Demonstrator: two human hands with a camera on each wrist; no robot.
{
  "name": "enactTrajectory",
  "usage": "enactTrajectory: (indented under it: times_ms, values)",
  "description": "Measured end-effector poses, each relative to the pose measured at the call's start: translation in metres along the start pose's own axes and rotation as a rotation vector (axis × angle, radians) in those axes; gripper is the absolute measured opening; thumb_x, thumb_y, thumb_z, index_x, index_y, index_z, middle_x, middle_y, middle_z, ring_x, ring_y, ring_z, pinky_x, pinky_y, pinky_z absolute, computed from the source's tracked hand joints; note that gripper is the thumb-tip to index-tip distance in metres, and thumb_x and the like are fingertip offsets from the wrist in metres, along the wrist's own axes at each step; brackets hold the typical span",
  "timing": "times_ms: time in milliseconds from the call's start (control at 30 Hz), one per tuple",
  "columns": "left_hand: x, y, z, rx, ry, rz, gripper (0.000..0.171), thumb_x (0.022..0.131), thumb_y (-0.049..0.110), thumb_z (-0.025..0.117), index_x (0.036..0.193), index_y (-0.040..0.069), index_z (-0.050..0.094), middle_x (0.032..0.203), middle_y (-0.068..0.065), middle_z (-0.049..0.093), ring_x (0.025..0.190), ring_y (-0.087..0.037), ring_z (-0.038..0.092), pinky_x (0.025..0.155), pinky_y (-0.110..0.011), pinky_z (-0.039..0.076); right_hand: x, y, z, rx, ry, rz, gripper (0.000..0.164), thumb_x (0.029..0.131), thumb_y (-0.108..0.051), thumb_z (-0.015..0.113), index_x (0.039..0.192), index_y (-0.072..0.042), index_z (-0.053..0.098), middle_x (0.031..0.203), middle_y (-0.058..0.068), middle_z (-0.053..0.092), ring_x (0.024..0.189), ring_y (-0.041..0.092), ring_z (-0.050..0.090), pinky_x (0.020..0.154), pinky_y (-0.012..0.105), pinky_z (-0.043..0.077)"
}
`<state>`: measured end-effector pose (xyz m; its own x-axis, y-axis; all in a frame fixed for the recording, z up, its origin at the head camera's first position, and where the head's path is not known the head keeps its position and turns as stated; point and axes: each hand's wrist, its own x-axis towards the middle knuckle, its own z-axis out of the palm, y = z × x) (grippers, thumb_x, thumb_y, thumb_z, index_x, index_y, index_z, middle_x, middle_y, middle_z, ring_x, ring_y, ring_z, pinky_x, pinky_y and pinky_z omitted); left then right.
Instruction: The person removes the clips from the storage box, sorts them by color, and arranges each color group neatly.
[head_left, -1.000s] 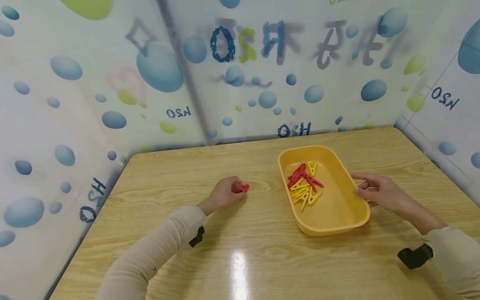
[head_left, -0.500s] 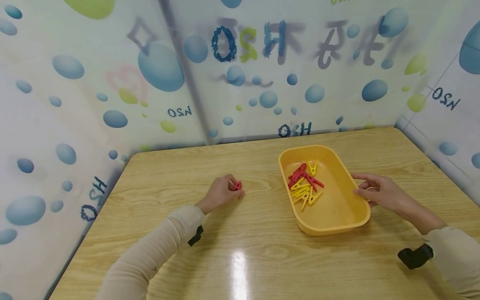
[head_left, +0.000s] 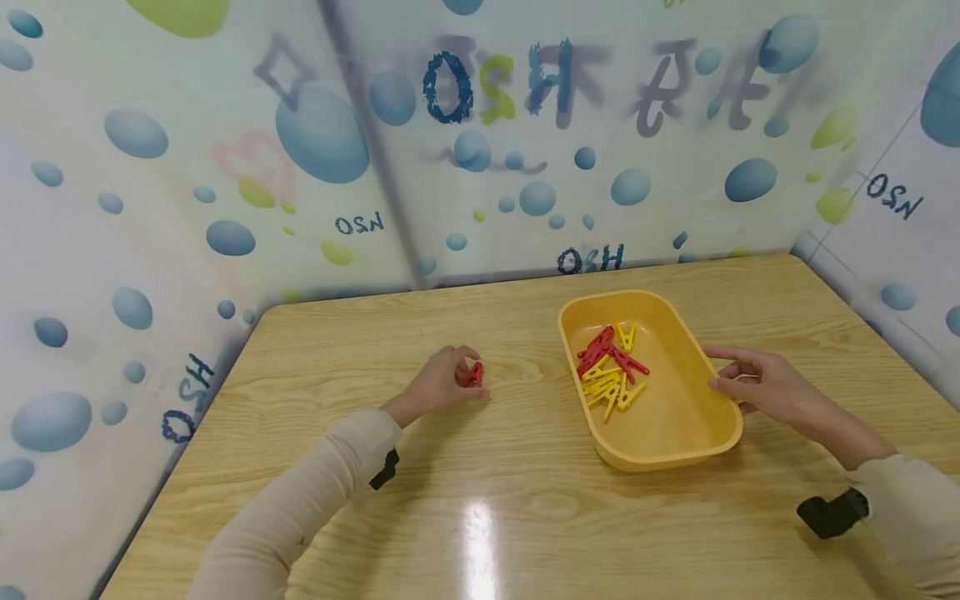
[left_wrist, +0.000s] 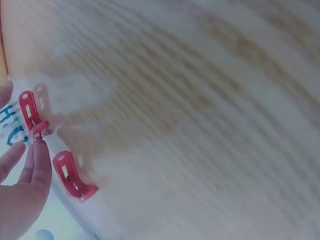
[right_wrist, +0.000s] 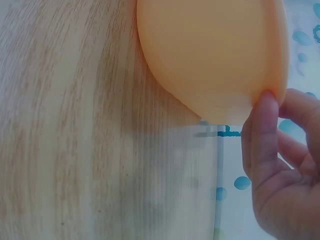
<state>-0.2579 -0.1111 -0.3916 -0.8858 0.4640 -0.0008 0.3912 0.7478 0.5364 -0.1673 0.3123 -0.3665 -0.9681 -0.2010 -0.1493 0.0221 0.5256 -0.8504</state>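
My left hand [head_left: 438, 382] is low over the table, its fingers parted around a red clothespin [head_left: 476, 374] that stands between thumb and fingertips. In the left wrist view two red clothespins show: the upper clothespin [left_wrist: 31, 112] has a fingertip right at its lower end, while the other clothespin [left_wrist: 71, 175] stands beside the fingers. At the right, my right hand [head_left: 765, 392] pinches the side rim of an orange plastic tray [head_left: 678, 404]. The right wrist view shows its thumb [right_wrist: 265, 112] on the tray's wall, with fingers behind the rim.
Several red clothespins [head_left: 596, 350] and yellow clothespins [head_left: 603, 385] lie in the tray's left half. The wooden table [head_left: 510, 500] ends at a bubble-patterned wall [head_left: 420, 200] behind, with more patterned walls at both sides.
The red clothespin has moved slightly left from its place a second ago. My left fingers have spread around it and the wrist has drawn back left. The right hand and tray stay put.
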Motion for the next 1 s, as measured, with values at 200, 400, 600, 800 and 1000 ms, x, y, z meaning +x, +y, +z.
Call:
enactTrajectory:
  times_ms: [200,400,600,800,1000]
  values:
    - [-0.0009,0.0,0.0004,0.013,-0.028,0.011,0.051,0.071,0.024,0.077,0.112,0.002,0.056,0.087,-0.006,0.051,0.075,-0.016,0.049,0.066,-0.029,0.044,0.0007,0.0011,-0.0006,0.0,0.002,-0.009,0.058,0.091,-0.019,0.053,0.135,0.009,0.027,0.091,0.015,0.054,0.069,0.013,0.058,0.059,0.031,0.052]
    - [-0.001,-0.0009,0.0014,0.014,-0.006,-0.003,0.05,0.071,0.021,0.077,0.112,0.0,0.057,0.088,-0.007,0.053,0.076,-0.018,0.051,0.069,-0.031,0.045,0.0012,0.0036,-0.0008,0.011,-0.003,-0.014,0.059,0.091,-0.018,0.053,0.135,0.009,0.026,0.091,0.014,0.055,0.069,0.013,0.059,0.059,0.032,0.052]
    - [-0.0015,-0.0024,0.0027,-0.014,0.038,-0.029,0.049,0.07,0.019,0.078,0.11,-0.002,0.058,0.088,-0.008,0.055,0.077,-0.019,0.053,0.07,-0.032,0.046,0.0011,0.0033,-0.0007,0.008,0.003,-0.018,0.058,0.091,-0.018,0.053,0.135,0.009,0.027,0.091,0.013,0.054,0.069,0.013,0.058,0.059,0.032,0.052]
    - [-0.0022,-0.0021,0.0028,-0.034,0.054,-0.045,0.049,0.07,0.02,0.078,0.109,-0.001,0.058,0.088,-0.009,0.057,0.078,-0.02,0.054,0.069,-0.033,0.047,0.001,0.0025,-0.0008,0.01,0.001,-0.014,0.058,0.091,-0.018,0.053,0.135,0.009,0.027,0.091,0.014,0.055,0.069,0.013,0.059,0.059,0.032,0.052]
    - [-0.0019,-0.0016,0.0013,-0.033,0.057,-0.061,0.051,0.071,0.025,0.077,0.111,0.0,0.057,0.089,-0.008,0.057,0.079,-0.019,0.054,0.069,-0.032,0.047,0.0,0.002,-0.0007,0.018,-0.003,-0.012,0.058,0.091,-0.018,0.053,0.135,0.009,0.027,0.091,0.014,0.055,0.07,0.013,0.059,0.06,0.032,0.052]
